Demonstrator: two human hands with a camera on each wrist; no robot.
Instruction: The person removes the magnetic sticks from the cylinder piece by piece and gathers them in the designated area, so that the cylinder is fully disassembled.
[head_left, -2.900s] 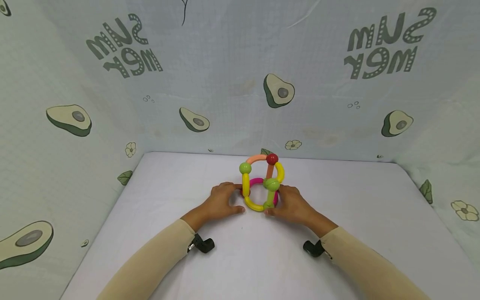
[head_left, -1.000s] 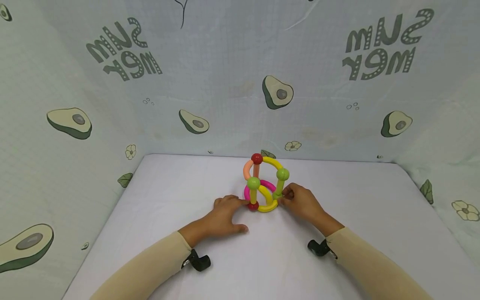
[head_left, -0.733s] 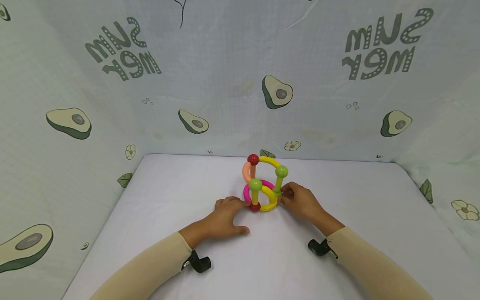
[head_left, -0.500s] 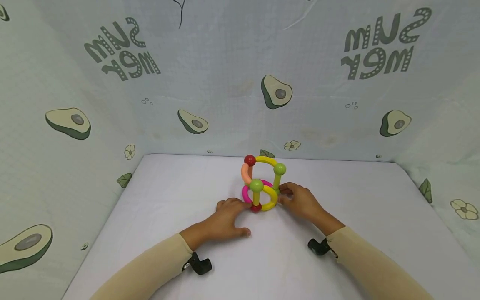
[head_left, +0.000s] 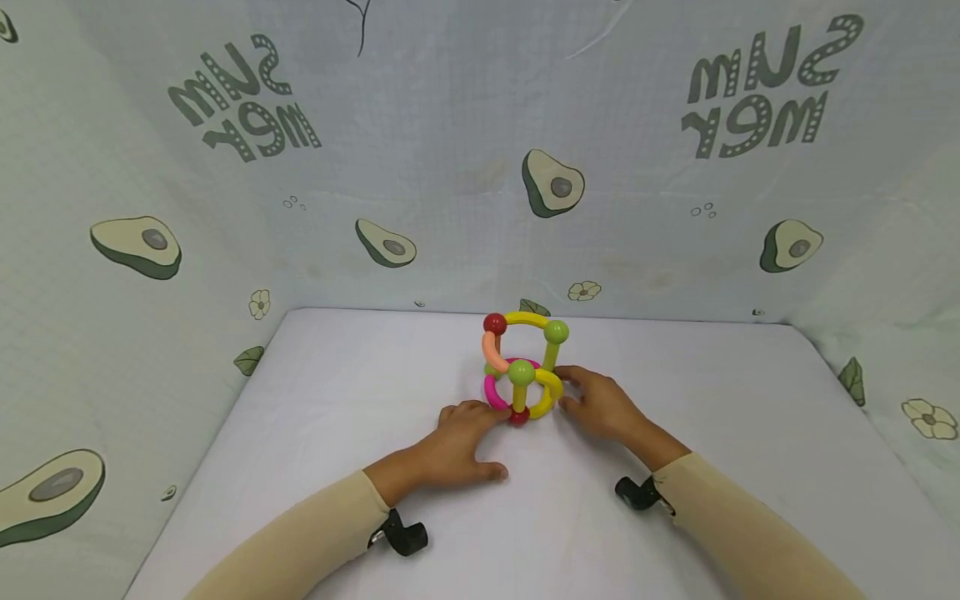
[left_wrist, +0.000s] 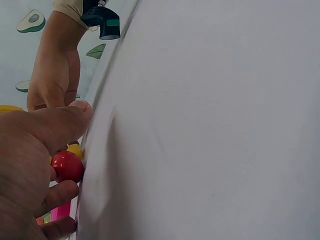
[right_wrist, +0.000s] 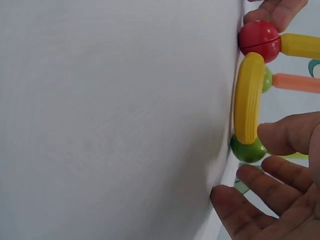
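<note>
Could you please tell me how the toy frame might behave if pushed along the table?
The toy frame should probably hold its shape, as its curved rods look rigid. It may slide or swivel rather than roll, since it appears to stand on a lower ring. The glossy red ball suggests it could feel slippery.

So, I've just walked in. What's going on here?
A person has both bare hands at a colourful ball-and-rod toy frame, which stands assembled on a white-covered table. The left hand has its fingers at the low red ball nearest the person and seems to touch it. The right hand is on the other side, thumb and fingers close around a low green ball; how firmly, if at all, it holds that is hard to tell.
</note>
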